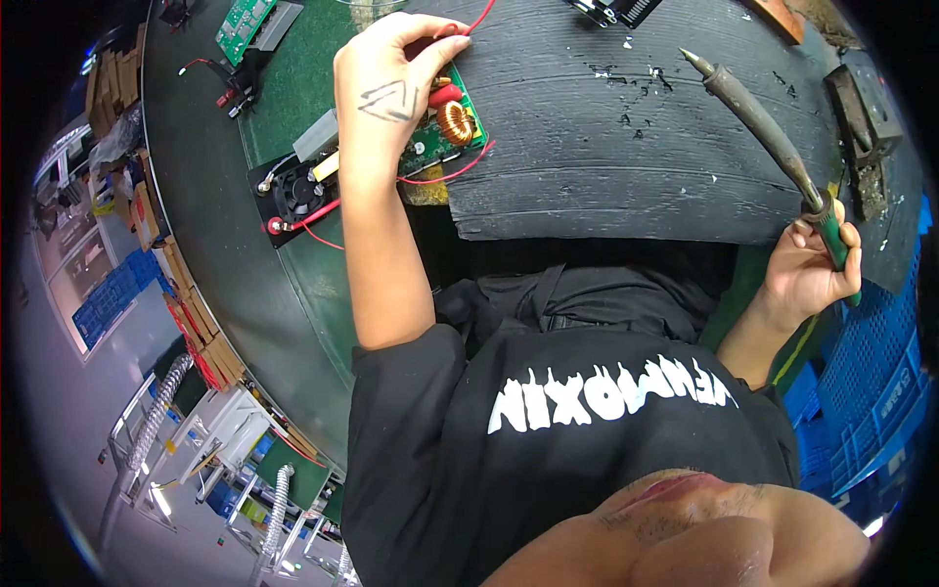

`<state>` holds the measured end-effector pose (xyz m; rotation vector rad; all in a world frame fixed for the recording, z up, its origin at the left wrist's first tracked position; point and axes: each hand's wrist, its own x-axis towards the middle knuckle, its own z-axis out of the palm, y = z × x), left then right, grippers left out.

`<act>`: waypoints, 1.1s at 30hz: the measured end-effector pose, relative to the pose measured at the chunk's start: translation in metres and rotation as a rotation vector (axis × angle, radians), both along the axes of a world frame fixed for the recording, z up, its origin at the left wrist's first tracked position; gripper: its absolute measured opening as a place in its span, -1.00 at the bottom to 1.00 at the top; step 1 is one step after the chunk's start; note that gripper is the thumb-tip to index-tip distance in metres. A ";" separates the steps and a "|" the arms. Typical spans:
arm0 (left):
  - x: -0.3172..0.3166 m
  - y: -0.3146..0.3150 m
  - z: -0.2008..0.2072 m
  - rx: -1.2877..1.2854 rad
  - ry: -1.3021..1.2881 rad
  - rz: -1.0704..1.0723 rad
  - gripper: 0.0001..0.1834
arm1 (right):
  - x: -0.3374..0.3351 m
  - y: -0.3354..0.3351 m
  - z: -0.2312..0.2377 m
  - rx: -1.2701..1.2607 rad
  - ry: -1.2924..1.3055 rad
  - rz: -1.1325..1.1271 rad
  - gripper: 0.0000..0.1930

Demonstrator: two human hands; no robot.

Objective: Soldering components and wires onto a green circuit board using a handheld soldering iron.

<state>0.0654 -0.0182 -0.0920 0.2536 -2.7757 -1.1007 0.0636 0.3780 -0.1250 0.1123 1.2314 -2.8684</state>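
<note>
A big green bench (313,284), with a wide black board (567,186) on top, its near edge close to the person's belly. Low down, past the near right corner of the bench, a blue crate (871,411). By the left edge of the black board, a green circuit board (428,137) full of parts, partly hidden behind the left arm. Over the right half of the black board, a long soldering iron (768,132), tilted, with its tip toward the far edge and the left, well apart from the green circuit board. On its green handle (833,240), the right hand (804,279), with fingers curled close around it. Over the far side of the green circuit board, the left hand (386,68), with a narrow pinch on a thin red wire (479,18) between thumb and first finger; cannot tell about the other fingers, tucked out of sight. Near the right edge of the bench, a dark metal box (866,98). At the left end of the green circuit board, a black fan (296,193); at its right end, a round copper coil (455,124). Here and there on the black board, tiny bits (636,83).
</note>
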 end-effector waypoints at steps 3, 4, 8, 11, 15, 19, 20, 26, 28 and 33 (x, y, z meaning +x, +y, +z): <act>0.002 -0.002 0.000 0.185 0.053 0.066 -0.84 | 0.001 0.000 -0.002 -0.005 -0.012 -0.007 -0.70; 0.002 -0.002 0.001 0.276 0.105 0.082 -0.85 | 0.001 0.000 -0.003 0.000 -0.018 -0.014 -0.69; 0.007 0.000 0.015 0.362 0.272 0.143 -0.88 | -0.004 -0.001 -0.007 -0.014 -0.028 0.009 -0.69; 0.016 0.010 0.042 0.586 0.256 0.017 -0.91 | -0.005 -0.001 -0.009 -0.037 -0.034 0.007 -0.69; 0.017 0.034 0.045 0.537 0.156 -0.136 -0.90 | -0.006 -0.002 -0.011 -0.058 -0.048 0.001 -0.69; 0.004 0.068 0.010 0.254 0.099 -0.124 -0.87 | -0.007 0.002 -0.012 -0.031 -0.041 -0.006 -0.69; 0.002 0.073 0.004 0.182 0.077 -0.116 -0.86 | -0.009 0.001 -0.009 -0.032 -0.041 -0.006 -0.69; 0.007 0.081 -0.012 0.374 0.078 -0.019 -0.85 | -0.010 0.001 -0.008 -0.023 -0.055 0.013 -0.70; 0.011 0.083 -0.010 0.514 0.075 0.071 -0.83 | -0.009 0.001 -0.009 -0.011 -0.045 0.015 -0.71; 0.015 0.077 -0.008 0.628 0.016 0.099 -0.78 | -0.009 0.002 -0.006 -0.012 -0.060 0.001 -0.71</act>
